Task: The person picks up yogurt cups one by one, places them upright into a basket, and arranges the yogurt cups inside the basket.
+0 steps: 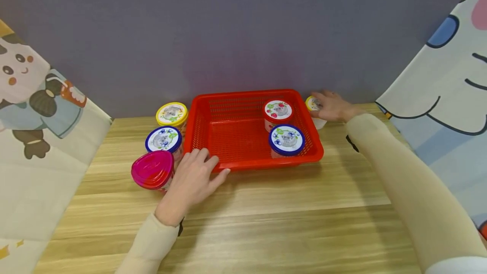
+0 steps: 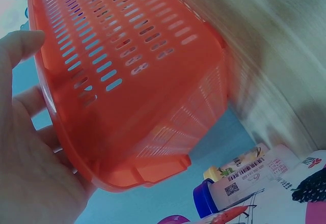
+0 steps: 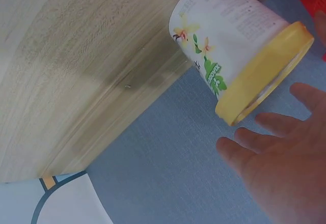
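My left hand (image 1: 194, 176) hooks its fingers over the front left rim of a red plastic basket (image 1: 236, 166), with the thumb on the outside; the left wrist view shows the basket's slotted wall (image 2: 127, 46) close up. Beyond the basket's right side, my right hand (image 1: 331, 105) reaches over a tub with a yellow lid (image 3: 265, 76). Its fingers are spread and slightly bent beside the lid, without closing round it. Inside the basket, at the right, stand a red-lidded tub (image 1: 278, 110) and a blue-lidded tub (image 1: 287, 140).
Left of the basket, a yellow-lidded tub (image 1: 172, 114), a blue-lidded tub (image 1: 163, 139) and a container with a clear pink lid (image 1: 153, 170) stand in a row on the wooden table (image 1: 289, 231). A grey wall (image 1: 243, 33) rises directly behind.
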A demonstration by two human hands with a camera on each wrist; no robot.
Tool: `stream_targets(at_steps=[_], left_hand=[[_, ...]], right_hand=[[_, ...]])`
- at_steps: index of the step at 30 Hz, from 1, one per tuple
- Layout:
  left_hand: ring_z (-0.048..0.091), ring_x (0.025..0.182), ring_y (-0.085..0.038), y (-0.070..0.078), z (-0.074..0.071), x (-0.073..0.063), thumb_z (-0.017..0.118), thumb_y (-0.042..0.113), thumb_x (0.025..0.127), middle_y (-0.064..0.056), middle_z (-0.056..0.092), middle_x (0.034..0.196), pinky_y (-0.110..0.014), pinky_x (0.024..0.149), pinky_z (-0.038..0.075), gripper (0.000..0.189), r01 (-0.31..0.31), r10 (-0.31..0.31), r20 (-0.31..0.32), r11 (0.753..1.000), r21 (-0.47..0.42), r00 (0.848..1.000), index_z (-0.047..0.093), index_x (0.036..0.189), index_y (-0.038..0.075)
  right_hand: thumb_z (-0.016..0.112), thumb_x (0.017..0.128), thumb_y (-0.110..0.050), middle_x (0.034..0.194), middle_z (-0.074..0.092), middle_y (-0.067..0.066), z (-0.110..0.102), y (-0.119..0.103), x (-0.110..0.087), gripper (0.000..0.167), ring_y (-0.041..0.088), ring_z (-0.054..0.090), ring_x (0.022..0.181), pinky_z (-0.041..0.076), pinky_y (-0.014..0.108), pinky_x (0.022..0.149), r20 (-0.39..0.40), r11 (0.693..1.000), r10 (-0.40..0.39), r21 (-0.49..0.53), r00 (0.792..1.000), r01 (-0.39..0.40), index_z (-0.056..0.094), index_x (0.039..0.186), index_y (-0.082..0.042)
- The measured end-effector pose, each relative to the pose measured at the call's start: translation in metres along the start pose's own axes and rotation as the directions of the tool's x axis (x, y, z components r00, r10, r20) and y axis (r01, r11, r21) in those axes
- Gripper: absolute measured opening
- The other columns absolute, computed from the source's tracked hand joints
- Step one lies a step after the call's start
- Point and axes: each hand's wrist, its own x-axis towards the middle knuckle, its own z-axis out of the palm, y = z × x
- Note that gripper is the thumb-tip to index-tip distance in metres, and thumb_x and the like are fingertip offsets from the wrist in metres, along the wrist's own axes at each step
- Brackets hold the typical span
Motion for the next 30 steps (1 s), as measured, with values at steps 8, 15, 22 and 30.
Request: stream_targets(at_steps=[8,15,22,30], left_hand=[[0.045,0.072,-0.025,0.0004,0.0,-0.0001,0.064,0.044,0.095,-0.005,0.05,0.079,-0.037,0.065,0.038,0.036,0.003,-0.003,0.004,1.0,0.002,1.0,0.066,0.082,0.01],[0.046,0.073,-0.026,0.0008,0.0003,-0.0008,0.064,0.044,0.095,-0.006,0.051,0.08,-0.038,0.066,0.038,0.035,0.002,-0.002,0.0,1.0,0.005,1.0,0.067,0.083,0.011],[0.046,0.073,-0.026,0.0009,-0.0005,-0.0005,0.064,0.044,0.095,-0.006,0.051,0.08,-0.039,0.066,0.039,0.036,-0.003,0.003,-0.007,1.0,0.007,1.0,0.066,0.082,0.01],[0.046,0.072,-0.026,-0.0002,-0.0003,-0.0006,0.064,0.044,0.095,-0.006,0.051,0.079,-0.038,0.065,0.038,0.036,-0.004,0.004,-0.007,1.0,0.009,1.0,0.066,0.082,0.01]], right_hand=[[0.054,0.096,-0.041,0.16,0.012,0.036,0.0052,0.0,0.0025,0.08,0.063,0.012,0.143,0.017,0.075,0.111,0.0,0.999,-0.013,-0.035,1.0,0.013,0.024,0.159,-0.004],[0.057,0.094,-0.041,0.157,0.019,0.033,0.0054,-0.0034,0.0014,0.079,0.061,0.02,0.139,0.025,0.077,0.105,0.009,0.999,0.013,-0.048,1.0,-0.012,0.027,0.159,-0.007],[0.058,0.092,-0.053,0.151,0.021,0.032,0.0039,-0.0066,-0.0011,0.083,0.056,0.022,0.135,0.031,0.077,0.1,0.015,0.996,0.083,-0.015,0.996,-0.083,0.029,0.158,-0.012],[0.058,0.091,-0.052,0.149,0.024,0.032,0.0044,-0.0043,-0.0029,0.079,0.055,0.024,0.132,0.03,0.076,0.101,0.003,0.995,0.097,-0.032,0.995,-0.097,0.033,0.155,-0.014]])
